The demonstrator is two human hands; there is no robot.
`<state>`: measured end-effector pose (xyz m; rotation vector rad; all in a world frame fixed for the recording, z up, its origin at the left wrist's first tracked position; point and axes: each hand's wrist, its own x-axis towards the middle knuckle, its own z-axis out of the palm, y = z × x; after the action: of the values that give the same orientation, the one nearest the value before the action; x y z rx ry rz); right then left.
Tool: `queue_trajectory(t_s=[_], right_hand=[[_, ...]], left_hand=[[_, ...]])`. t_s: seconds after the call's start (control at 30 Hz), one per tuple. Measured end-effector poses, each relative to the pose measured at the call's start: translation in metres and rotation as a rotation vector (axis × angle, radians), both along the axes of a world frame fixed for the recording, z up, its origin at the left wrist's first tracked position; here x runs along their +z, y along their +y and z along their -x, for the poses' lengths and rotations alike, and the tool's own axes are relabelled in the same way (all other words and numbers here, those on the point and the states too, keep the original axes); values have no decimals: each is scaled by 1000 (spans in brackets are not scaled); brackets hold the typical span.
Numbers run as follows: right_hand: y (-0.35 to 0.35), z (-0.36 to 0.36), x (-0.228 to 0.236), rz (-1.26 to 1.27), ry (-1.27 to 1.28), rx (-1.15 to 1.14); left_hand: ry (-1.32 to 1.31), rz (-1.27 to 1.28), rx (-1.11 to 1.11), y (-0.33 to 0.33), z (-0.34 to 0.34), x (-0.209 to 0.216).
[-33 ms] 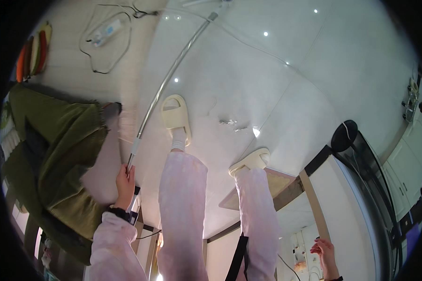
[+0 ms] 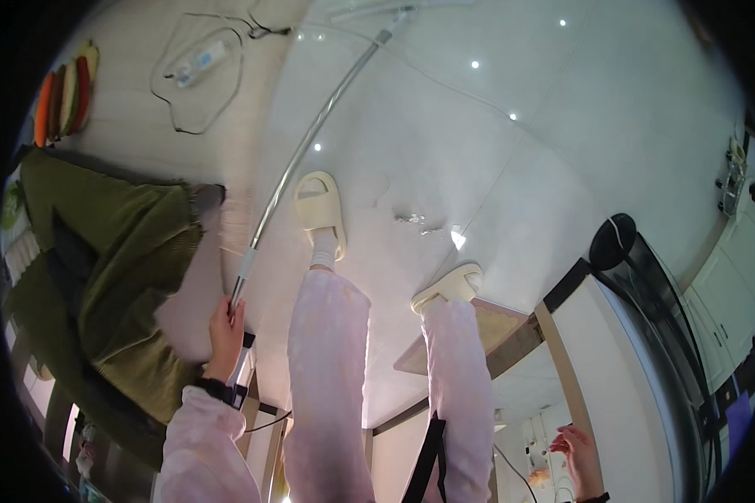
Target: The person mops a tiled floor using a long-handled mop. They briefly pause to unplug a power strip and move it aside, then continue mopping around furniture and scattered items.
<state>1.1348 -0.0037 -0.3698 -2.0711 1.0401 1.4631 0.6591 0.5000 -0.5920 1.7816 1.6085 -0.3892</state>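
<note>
My left hand [image 2: 225, 339] is closed round the lower end of a long metal pole [image 2: 310, 134]. The pole slants up and away over the pale floor, ending in a wide, flat, pale head [image 2: 404, 13] partly cut off at the top edge. Its near end passes behind my wrist. At lower right, my right hand [image 2: 575, 457] is held with fingers loosely bent and apart, and I see nothing in it. Small whitish scraps [image 2: 415, 220] lie on the floor between and beyond my slippered feet.
A dark green fringed blanket [image 2: 126, 277] lies at left. Beyond it are several long colourful cushions [image 2: 65, 92], a pale bottle-like object [image 2: 200, 64] and a looped cord [image 2: 172, 113]. A white cord [image 2: 445, 88] crosses the floor. At right stands a desk [image 2: 629, 377] with a dark monitor [image 2: 667, 293].
The view has shifted slightly, and a little more of the pole's flat head shows at the top. My left hand keeps its grip; my right hand stays about where it was.
</note>
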Motion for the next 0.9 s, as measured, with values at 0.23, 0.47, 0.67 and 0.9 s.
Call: queue_trajectory(t_s=[0.23,0.47,0.67,0.9], right_hand=[[72,59,84,-230,10,-111],[140,120,134,-447,-107,-268],[133,178,131,-526,-64,-337],[71,191,122,-503,-66,-436]], left_hand=[[-28,122,-187,69,-72,235],[-66,1191,652,124,-86,380],[-66,1101,462,110,-102,387],[-139,1419,1299,62,-128,424]])
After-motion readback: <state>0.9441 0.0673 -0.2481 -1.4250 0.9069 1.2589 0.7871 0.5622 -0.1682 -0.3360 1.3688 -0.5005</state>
